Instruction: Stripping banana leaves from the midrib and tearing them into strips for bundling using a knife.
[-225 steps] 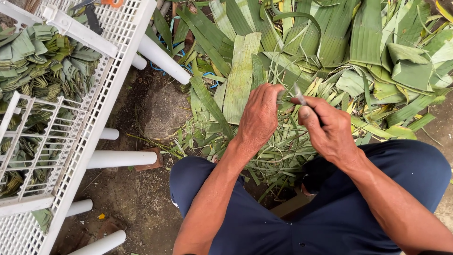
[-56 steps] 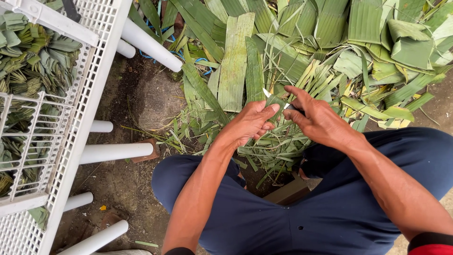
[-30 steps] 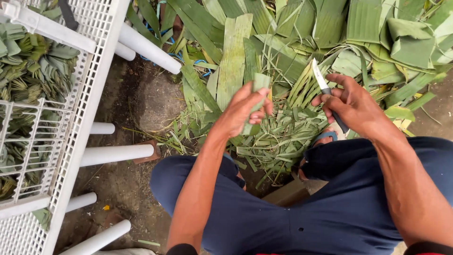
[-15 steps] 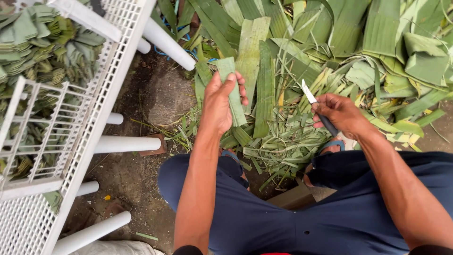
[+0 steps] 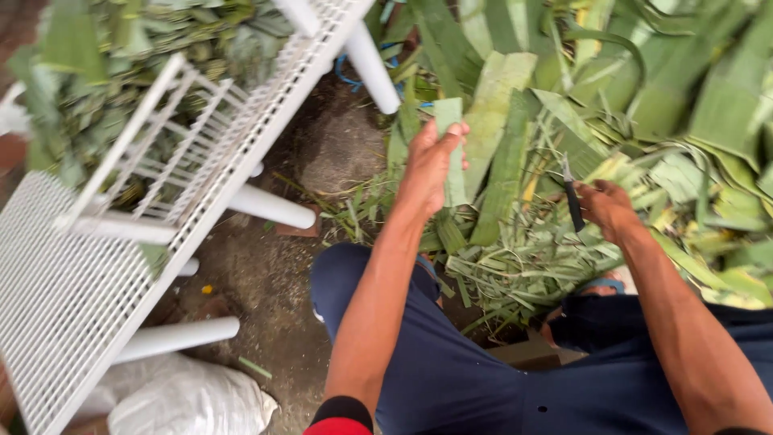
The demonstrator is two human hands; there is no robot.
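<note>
Two hands busy: left hand (image 5: 431, 161) pinches a cut leaf strip (image 5: 451, 149) at twelve o'clock; right hand (image 5: 608, 208) grips a knife (image 5: 572, 197), best kept pointed away.

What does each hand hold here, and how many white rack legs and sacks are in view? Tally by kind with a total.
Cut leaf strip in left hand: 1
Knife in right hand: 1
White rack legs: 4, possibly more hidden
White sack: 1
Total: 7
</note>
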